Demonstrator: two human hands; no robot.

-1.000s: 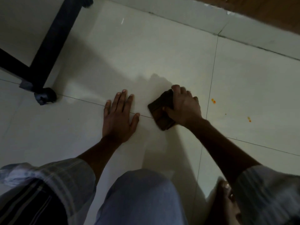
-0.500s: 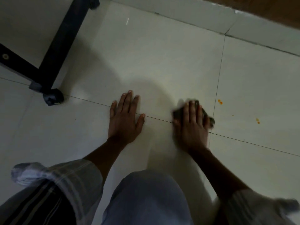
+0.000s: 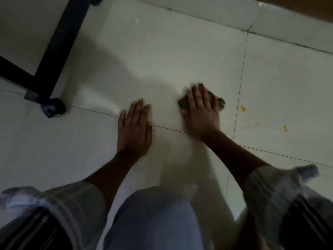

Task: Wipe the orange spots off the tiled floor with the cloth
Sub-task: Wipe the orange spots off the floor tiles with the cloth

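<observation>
The right hand [image 3: 201, 109] is pressing flat, fingers spread, on the soft, light cloth [image 3: 215, 99]; orange spots [image 3: 243, 108] are lying just beside it. The left hand [image 3: 134, 130] is lying flat and empty.

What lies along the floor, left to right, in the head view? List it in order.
Caster → left hand → right hand pressing the cloth → nearer orange spots → farther orange spots.

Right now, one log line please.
left hand flat on floor | right hand pressing cloth | orange spots unwiped
</observation>
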